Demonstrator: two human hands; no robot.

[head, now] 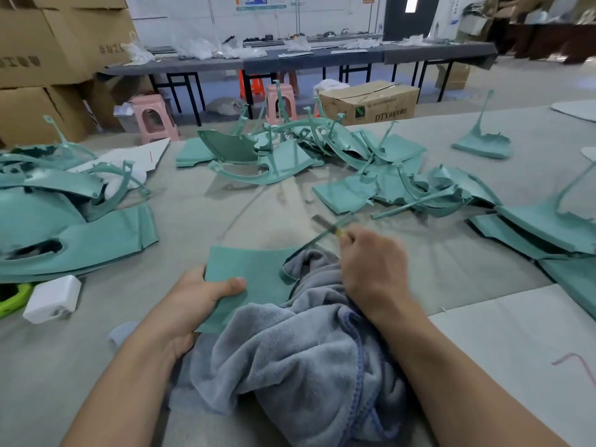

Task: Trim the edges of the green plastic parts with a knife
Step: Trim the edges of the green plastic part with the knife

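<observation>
Two bare hands are engaged on one flat green plastic part [248,279], which lies at the near centre of the grey work table [180,221], partly on a crumpled grey-blue terry towel [290,359]. The left hand [196,301] grasps the part's near-left edge, thumb pressed on top and fingers curled beneath. The right hand [374,269] is clenched round a yellow-handled utility knife [325,225], whose bare steel blade projects up and away; motion blur hides the exact contact point. A thin green trimmed strip [309,245] appears to curl off the part's right edge beside the blade.

Judged for good execution: the blade is best kept at a shallow angle and drawn away from the holding hand, the thumb kept well back from the cut line, and the part steadied against the towel so that it does not slide.

Further out, heaps of similar green plastic parts [371,162] are spread across the table, and a white rectangular charger block [53,298] sits at left.

Legible writing is scarce: "DTY" is read on a brown cardboard carton [371,101] on the floor beyond; characters on the stacked cardboard boxes [48,50] at far left are too blurred to read.
</observation>
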